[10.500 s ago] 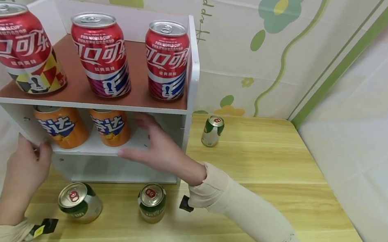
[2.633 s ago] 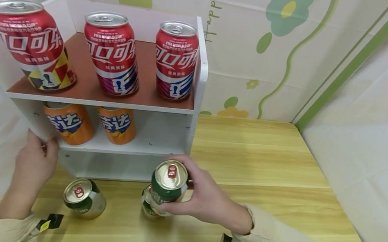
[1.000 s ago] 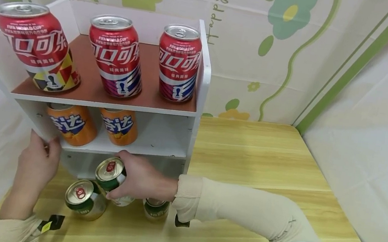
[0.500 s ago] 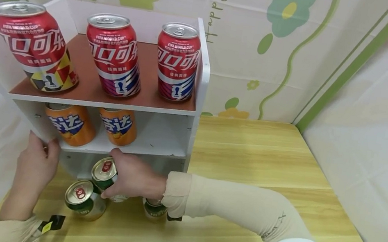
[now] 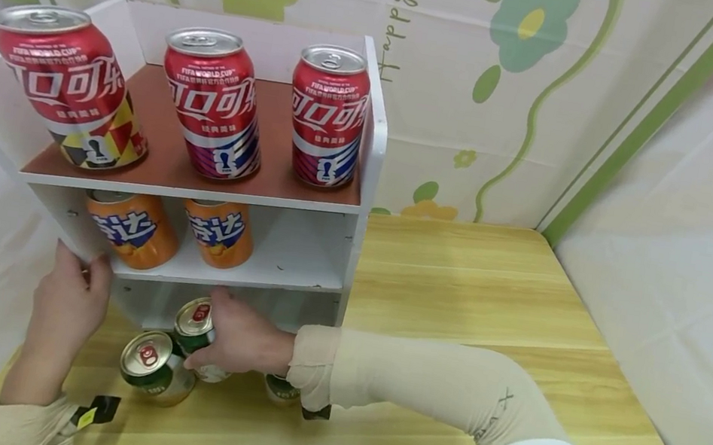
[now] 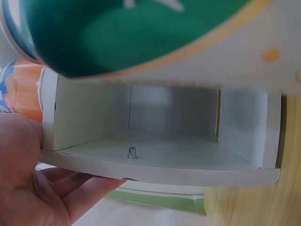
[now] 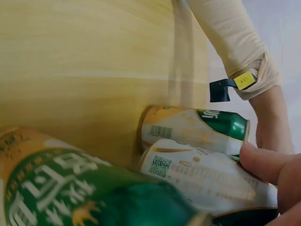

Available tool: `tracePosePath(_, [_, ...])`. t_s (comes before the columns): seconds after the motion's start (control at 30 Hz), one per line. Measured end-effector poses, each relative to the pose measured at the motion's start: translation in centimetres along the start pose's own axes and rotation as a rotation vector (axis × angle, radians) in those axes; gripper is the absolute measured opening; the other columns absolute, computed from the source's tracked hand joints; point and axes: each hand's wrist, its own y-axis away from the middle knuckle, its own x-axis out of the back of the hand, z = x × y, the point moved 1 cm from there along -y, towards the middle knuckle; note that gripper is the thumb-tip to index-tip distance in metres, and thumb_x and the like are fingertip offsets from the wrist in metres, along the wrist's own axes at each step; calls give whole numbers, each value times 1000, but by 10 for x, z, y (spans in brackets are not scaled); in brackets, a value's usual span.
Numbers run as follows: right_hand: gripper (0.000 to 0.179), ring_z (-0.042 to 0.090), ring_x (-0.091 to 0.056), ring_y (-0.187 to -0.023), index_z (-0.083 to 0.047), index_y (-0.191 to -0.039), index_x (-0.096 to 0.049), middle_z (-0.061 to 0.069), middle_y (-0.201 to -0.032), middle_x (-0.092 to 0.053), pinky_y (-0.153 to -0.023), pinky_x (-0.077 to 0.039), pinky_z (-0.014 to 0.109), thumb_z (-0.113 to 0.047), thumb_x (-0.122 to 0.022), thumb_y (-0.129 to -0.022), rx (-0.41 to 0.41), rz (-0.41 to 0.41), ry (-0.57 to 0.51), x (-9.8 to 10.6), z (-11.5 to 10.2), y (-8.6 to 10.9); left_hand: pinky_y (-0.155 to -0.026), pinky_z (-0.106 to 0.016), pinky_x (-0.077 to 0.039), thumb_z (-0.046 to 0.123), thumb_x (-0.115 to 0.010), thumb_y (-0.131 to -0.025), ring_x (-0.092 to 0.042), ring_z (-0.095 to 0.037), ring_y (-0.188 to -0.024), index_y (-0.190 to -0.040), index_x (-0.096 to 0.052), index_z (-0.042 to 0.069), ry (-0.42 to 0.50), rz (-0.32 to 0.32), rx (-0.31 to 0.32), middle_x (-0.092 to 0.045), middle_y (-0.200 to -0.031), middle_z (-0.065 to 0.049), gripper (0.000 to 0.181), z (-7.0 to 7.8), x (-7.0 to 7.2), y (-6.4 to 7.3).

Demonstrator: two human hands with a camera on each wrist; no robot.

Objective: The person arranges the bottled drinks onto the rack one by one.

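My left hand (image 5: pixel 68 307) grips the left side of the white shelf unit (image 5: pixel 368 178); in the left wrist view its fingers wrap under the side panel. My right hand (image 5: pixel 241 335) holds a green-and-white drink can (image 5: pixel 194 325) upright, just in front of the bottom compartment. Right beside it on the left stands a second green-and-white can (image 5: pixel 156 369). A third can (image 5: pixel 281 388) lies behind my right wrist, mostly hidden; in the right wrist view this can (image 7: pixel 94 188) fills the foreground. There, my right thumb presses on the held can (image 7: pixel 202 176).
Three red cola cans (image 5: pixel 212 103) stand on the top shelf. Two orange soda cans (image 5: pixel 218 233) stand on the middle shelf towards the left. A small metal peg (image 6: pixel 132 152) sticks out inside the bottom compartment. The wooden table (image 5: pixel 456 290) stretches to the right, with fabric walls around.
The can from the table's back right was picked up and carried left past the front right can to the left one, then lowered slightly. My left hand keeps its hold on the shelf unit.
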Motion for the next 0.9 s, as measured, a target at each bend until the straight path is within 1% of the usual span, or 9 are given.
tracePosePath(0.23, [93, 3, -59, -110, -3, -151, -32, 0, -129, -60, -86, -48, 14, -32, -87, -82, -42, 24, -131, -4, 6, -4, -55, -38, -43, 19, -37, -106, -60, -55, -88, -140, -32, -8, 5, -8, 2, -57, -113, -44, 44, 2, 0, 0])
tracePosePath(0.3, [98, 5, -57, -119, -5, -155, -26, 2, -138, -56, -93, -46, 15, -29, -87, -83, -39, 37, -173, -5, 8, -7, -57, -42, -45, 19, -36, -105, -60, -55, -90, -140, -32, -8, 3, -2, 5, -57, -114, -43, 44, 2, 0, 1])
tracePosePath(0.4, [95, 5, -53, -124, -8, -156, -25, 1, -144, -52, -97, -44, 16, -27, -85, -85, -27, 55, -194, -7, 11, -11, -62, -53, -48, 19, -36, -105, -60, -57, -93, -140, -32, -7, 5, 10, 13, -57, -115, -43, 43, 3, 0, 2])
tracePosePath(0.47, [91, 4, -52, -125, -10, -156, -27, 0, -147, -49, -98, -43, 16, -27, -84, -86, -20, 67, -188, -7, 13, -15, -65, -58, -47, 19, -36, -105, -60, -57, -93, -139, -33, -7, 3, 18, 12, -58, -113, -43, 43, 2, -1, 2])
tracePosePath(0.53, [86, 3, -53, -121, -11, -154, -31, -1, -145, -52, -95, -44, 15, -29, -83, -88, -33, 69, -162, -7, 14, -18, -63, -56, -47, 19, -37, -105, -60, -56, -91, -138, -33, -7, 1, 19, 10, -58, -111, -42, 42, 2, -2, 2])
tracePosePath(0.57, [85, 2, -52, -121, -12, -154, -32, -3, -145, -51, -95, -44, 15, -29, -82, -88, -42, 68, -162, -7, 15, -20, -62, -54, -46, 18, -37, -105, -60, -55, -89, -138, -34, -7, -2, 20, 8, -58, -110, -42, 41, 2, -2, 2])
tracePosePath(0.67, [82, 1, -54, -115, -13, -153, -35, -4, -143, -54, -93, -45, 15, -31, -82, -88, -66, 63, -154, -8, 16, -24, -62, -54, -46, 18, -37, -105, -60, -55, -89, -137, -34, -7, -3, 19, 9, -58, -110, -42, 41, 1, -2, 2])
tracePosePath(0.77, [80, 1, -53, -120, -15, -153, -37, -5, -144, -53, -96, -44, 15, -31, -81, -88, -54, 71, -156, -9, 17, -29, -63, -57, -47, 19, -36, -106, -60, -57, -92, -138, -34, -7, -1, 15, 13, -58, -112, -43, 41, 1, -1, 2])
tracePosePath(0.9, [77, 3, -49, -130, -17, -152, -39, -6, -146, -52, -102, -41, 16, -29, -81, -89, -32, 89, -154, -10, 16, -35, -60, -51, -47, 18, -36, -106, -60, -57, -92, -139, -33, -8, 1, 13, 5, -58, -113, -43, 42, 2, 0, 2])
